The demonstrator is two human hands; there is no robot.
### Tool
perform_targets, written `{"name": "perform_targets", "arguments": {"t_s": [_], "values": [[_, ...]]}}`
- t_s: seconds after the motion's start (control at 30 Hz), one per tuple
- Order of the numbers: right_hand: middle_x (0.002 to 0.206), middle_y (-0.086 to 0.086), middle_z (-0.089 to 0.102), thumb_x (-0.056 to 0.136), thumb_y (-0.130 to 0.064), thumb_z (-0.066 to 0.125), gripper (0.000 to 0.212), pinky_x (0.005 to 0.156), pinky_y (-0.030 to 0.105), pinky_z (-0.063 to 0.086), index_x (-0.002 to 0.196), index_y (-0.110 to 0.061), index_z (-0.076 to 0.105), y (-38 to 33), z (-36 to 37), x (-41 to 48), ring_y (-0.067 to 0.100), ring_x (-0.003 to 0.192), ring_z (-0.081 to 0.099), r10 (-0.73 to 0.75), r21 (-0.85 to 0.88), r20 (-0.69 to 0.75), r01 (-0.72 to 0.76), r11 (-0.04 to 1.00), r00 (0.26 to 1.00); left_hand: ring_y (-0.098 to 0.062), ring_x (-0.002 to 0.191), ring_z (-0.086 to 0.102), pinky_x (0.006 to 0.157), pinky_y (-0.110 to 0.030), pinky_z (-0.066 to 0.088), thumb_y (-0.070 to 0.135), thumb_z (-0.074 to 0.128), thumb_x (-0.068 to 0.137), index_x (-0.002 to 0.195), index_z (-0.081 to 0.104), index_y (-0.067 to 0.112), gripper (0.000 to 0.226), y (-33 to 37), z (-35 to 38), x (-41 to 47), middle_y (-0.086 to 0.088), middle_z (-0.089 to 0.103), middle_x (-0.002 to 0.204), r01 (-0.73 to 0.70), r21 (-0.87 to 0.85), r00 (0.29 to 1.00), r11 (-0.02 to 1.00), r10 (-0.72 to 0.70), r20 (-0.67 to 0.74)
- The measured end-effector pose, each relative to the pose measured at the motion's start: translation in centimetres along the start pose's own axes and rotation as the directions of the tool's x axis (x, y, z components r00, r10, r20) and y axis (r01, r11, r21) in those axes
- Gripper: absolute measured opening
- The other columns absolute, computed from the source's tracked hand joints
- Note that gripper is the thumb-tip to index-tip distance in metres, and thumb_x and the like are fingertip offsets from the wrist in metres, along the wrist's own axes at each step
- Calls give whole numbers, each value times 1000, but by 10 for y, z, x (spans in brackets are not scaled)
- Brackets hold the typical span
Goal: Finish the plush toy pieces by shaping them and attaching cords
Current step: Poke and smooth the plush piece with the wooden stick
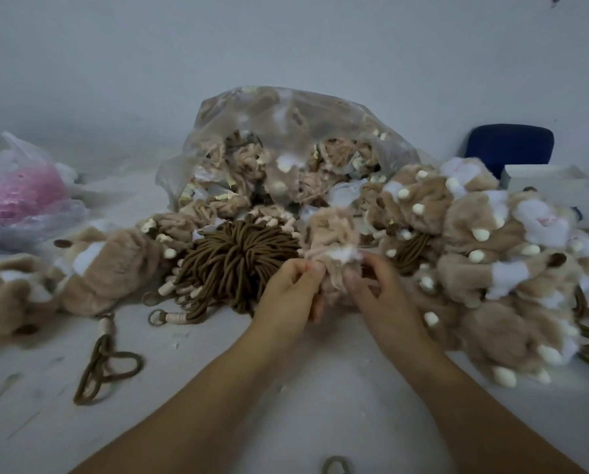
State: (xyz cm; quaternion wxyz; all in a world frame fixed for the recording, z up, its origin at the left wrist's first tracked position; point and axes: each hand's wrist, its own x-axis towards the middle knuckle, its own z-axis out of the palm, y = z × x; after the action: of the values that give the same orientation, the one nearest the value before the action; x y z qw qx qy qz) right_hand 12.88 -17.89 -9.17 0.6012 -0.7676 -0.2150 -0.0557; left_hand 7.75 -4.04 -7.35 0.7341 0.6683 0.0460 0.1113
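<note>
A pale wall (pixel 286 46) backs a white table (pixel 320 388) strewn with tan plush. At the middle, both hands work one plush piece (pixel 330 234) just above the table: the left hand (pixel 288 295) pinches its lower edge with curled fingers, and the right hand (pixel 378 292) grips the same edge beside a tuft of white stuffing. Just left of the piece lies a bundle of brown cords (pixel 238 265) with cream end caps. Behind stands a clear bag (pixel 286 148) full of more plush. A pile of finished pieces (pixel 484 261) fills the right side, and a few more (pixel 91 268) lie at the left. A loose cord (pixel 105 364) rests on the table at front left. A bag of pink stuff (pixel 19 193) sits at far left, and a blue chair (pixel 510 145) stands at the back right.
</note>
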Motion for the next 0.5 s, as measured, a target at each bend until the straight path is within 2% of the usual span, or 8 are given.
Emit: {"name": "perform_targets", "arguments": {"t_s": [0.07, 0.13, 0.17, 0.23, 0.27, 0.37, 0.43, 0.5], "values": [[98, -2, 61, 88, -54, 48, 24, 67, 19, 48, 91, -32, 56, 2, 0, 2, 10, 85, 62, -34, -125, -29, 31, 992, 999, -11, 39, 36, 41, -21, 31, 24, 44, 105, 68, 46, 14, 38, -6, -1, 0, -2, 43, 47, 72, -171, 997, 983, -64, 54], [79, -2, 57, 93, -50, 45, 27, 58, 14, 39, 81, -25, 50, 5, 0, 2, 2, 68, 54, -61, -232, -17, 55, 971, 998, -14, 42, 38, 44, -25, 33, 29, 46, 104, 68, 47, 14, 39, -10, -5, 3, -4, 44, 50, 86, -211, 996, 974, -91, -12], [70, -6, 53, 94, -47, 45, 27, 52, 12, 36, 79, -24, 47, 6, 0, 2, -1, 60, 50, -70, -261, -26, 61, 964, 997, -15, 46, 46, 48, -28, 39, 33, 48, 103, 73, 50, 13, 36, -11, -7, 4, -5, 51, 54, 68, -182, 995, 981, -79, -57], [62, -6, 50, 95, -43, 44, 27, 46, 13, 35, 78, -22, 44, 9, -1, 3, -1, 52, 46, -58, -251, -91, 33, 967, 994, -11, 69, 64, 63, -27, 52, 48, 54, 97, 87, 60, 16, 34, -15, -10, 7, 0, 67, 77, -29, -15, 997, 999, 28, -75], [62, -5, 52, 95, -42, 44, 27, 45, 14, 35, 79, -21, 44, 10, -2, 3, 0, 51, 45, -40, -205, -136, 12, 979, 990, -3, 83, 65, 70, -22, 53, 57, 58, 91, 96, 61, 22, 35, -17, -10, 7, 9, 69, 91, -92, 81, 995, 992, 94, -22], [57, -11, 53, 97, -36, 47, 26, 47, 13, 37, 75, -23, 46, 10, -3, 6, -4, 50, 46, -1, -50, -232, -11, 999, 973, 9, 106, 53, 86, -11, 47, 59, 67, 78, 112, 52, 43, 41, -21, -5, 4, 28, 52, 116, -220, 388, 968, 895, 150, 203], [55, -16, 53, 97, -35, 47, 27, 48, 12, 36, 73, -24, 46, 9, -1, 7, -6, 49, 45, 11, -31, -235, -18, 999, 972, 6, 95, 54, 81, -15, 46, 44, 67, 86, 98, 54, 40, 17, -23, -3, 5, 21, 52, 109, -267, 488, 961, 831, 194, 196], [56, -15, 53, 96, -37, 47, 25, 53, 18, 39, 75, -24, 47, 8, 2, 7, -5, 51, 45, 21, -34, -216, -29, 999, 976, -5, 76, 57, 71, -27, 47, 29, 63, 95, 88, 59, 27, 7, -23, -6, 7, 6, 61, 90, -215, 425, 976, 879, 184, 113]]}}
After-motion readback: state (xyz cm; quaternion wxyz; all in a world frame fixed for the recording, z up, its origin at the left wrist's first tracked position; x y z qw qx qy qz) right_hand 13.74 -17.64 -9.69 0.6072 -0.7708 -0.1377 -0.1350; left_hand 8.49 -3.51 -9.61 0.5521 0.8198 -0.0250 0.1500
